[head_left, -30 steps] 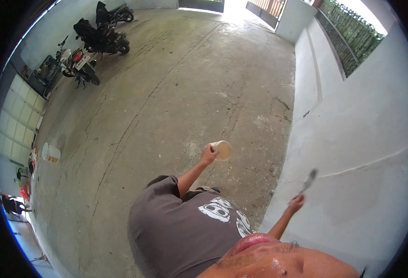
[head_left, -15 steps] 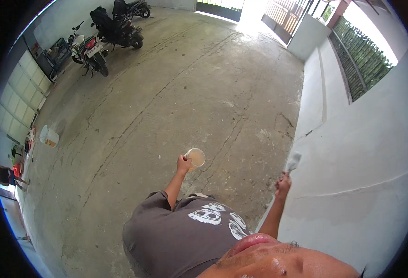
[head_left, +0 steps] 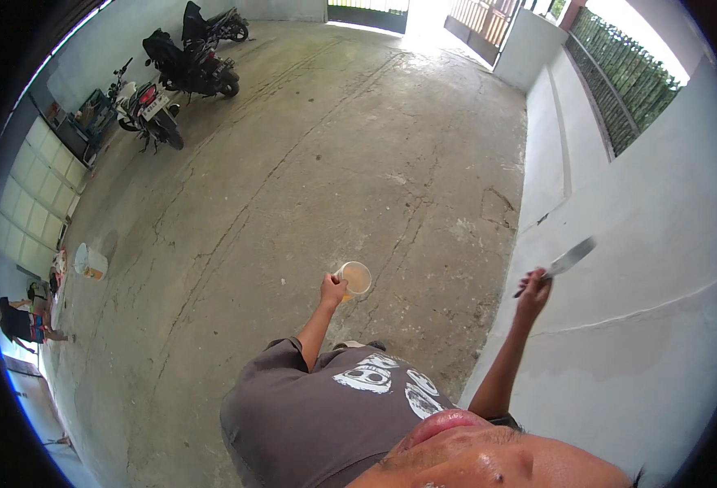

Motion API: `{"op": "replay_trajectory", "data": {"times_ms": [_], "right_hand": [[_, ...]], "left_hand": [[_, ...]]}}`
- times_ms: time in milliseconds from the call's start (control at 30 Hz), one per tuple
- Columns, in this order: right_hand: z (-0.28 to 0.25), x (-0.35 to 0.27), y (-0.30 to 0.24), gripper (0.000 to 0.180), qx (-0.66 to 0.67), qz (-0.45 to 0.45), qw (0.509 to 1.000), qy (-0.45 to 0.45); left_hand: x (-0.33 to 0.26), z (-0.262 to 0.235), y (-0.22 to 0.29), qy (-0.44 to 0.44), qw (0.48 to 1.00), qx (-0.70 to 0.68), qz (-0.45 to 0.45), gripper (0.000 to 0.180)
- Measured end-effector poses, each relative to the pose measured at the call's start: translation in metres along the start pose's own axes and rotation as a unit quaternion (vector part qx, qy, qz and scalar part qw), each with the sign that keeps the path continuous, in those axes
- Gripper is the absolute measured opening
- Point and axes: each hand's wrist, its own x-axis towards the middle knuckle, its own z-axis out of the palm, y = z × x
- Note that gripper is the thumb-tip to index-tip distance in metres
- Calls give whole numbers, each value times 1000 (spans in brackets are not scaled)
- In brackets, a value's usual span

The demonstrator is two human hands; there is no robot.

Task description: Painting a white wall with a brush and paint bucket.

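Note:
My left hand (head_left: 332, 288) grips the rim of a small white plastic pail (head_left: 366, 279), held over the concrete floor in front of me. Pale beige stuff shows inside the pail. On the right, my right hand (head_left: 533, 294) is closed round the dark handle of a flat hand tool (head_left: 572, 257). Its pale grey head widens toward the end and points up and right, in front of the white wall (head_left: 643, 211). The head is slightly blurred; whether it is a brush or a scraper I cannot tell. No contact with the wall is plain.
Cracked concrete floor (head_left: 293, 211) stretches ahead. Motorbikes (head_left: 148, 114) stand at the far left. A white bucket (head_left: 91, 262) sits on the left, near another person (head_left: 23, 323) at the picture's edge. Beyond are a gate (head_left: 368, 15) and a barred wall opening (head_left: 623, 77).
My right hand has moved up and right with the flat tool, whose head now tilts farther right. The pail in my left hand has shifted slightly right. The person at far left shows more.

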Motion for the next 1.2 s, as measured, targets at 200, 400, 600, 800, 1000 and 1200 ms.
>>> {"op": "replay_trajectory", "data": {"times_ms": [200, 400, 600, 800, 1000, 1200], "right_hand": [[4, -111, 112, 24, 106, 321, 939, -70], [6, -116, 84, 23, 1, 323, 935, -144], [14, -46, -117, 41, -211, -69, 974, 36], [14, -18, -45, 27, -125, 5, 990, -63], [23, -114, 153, 30, -135, 253, 950, -120], [-7, -89, 143, 33, -203, 174, 955, -125]], "left_hand": [[-7, 25, 9, -35, 999, 2, 17, 34], [1, 38, 18, -65, 998, 10, 23, 34], [8, 56, 45, -86, 996, 4, 28, 33], [3, 62, 57, -115, 992, -19, 41, 32], [-9, 55, 37, -134, 990, -6, 54, 32], [-9, 60, 14, -116, 992, -3, 52, 33]]}}
